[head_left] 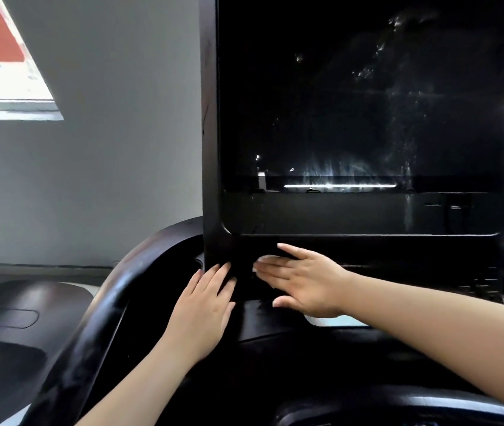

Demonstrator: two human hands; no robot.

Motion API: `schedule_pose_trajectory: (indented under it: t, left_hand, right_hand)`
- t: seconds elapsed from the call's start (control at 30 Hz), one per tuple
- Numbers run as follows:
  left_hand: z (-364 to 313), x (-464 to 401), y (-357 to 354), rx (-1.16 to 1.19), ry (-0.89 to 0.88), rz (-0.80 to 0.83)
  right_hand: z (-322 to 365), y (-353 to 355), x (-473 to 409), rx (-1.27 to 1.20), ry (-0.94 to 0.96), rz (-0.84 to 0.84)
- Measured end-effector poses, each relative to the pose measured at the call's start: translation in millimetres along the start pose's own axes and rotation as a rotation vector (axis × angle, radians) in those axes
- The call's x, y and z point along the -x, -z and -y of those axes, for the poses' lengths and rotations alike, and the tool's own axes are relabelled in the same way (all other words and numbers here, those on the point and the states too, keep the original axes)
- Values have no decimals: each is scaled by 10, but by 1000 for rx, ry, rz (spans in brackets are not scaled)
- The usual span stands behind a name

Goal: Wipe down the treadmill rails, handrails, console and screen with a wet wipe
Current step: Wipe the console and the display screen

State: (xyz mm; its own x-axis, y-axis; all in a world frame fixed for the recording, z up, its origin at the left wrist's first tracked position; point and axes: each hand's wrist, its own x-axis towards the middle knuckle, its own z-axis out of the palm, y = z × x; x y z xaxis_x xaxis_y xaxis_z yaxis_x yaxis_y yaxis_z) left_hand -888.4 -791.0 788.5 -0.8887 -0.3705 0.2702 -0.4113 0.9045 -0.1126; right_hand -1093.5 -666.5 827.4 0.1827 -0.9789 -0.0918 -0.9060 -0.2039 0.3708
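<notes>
Work is in hand on the console [263, 315], at the dark panel directly below the screen [367, 96] in the lower centre of the frame. The right hand [303, 282] lies flat with fingers extended, pressing the wet wipe [267, 258] against that panel; only a small white edge of the wipe shows past the fingertips, and a pale patch below the palm may be more of it or a separate item, which cannot be settled. The left hand [203, 305] is released, fingers straight, resting on the panel just beside the right, holding nothing. The screen, filling the upper right, carries streaks and speckled marks, heaviest along its lower edge and right side; whether these are damp wipe trails or untouched soiling cannot be told, so the screen is judged not confirmed clean. The curved handrail [115, 302] at lower left shows a sheen but no clear sign either way. Judgement: the task is partway, with the console under treatment and rails and handrails unverified. The side rails and belt lie outside the frame; the right handrail is cut off; the dark lower right is too dim to read.
</notes>
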Motion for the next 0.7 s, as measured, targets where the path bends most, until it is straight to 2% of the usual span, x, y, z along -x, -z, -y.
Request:
schedule_pose_trajectory:
  t: [0.17, 0.3, 0.43, 0.7]
  left_hand:
    - [120, 147, 39, 1, 114, -12]
    - [146, 233, 41, 17, 141, 1]
    - [8, 129, 111, 32, 1, 0]
    - [-415, -283, 255, 9, -253, 108]
  right_hand:
    - [338, 149, -691, 82, 70, -21]
    - [403, 156, -783, 128, 81, -15]
    - [59, 52, -242, 63, 104, -21]
    - [-630, -260, 1219, 86, -106, 10]
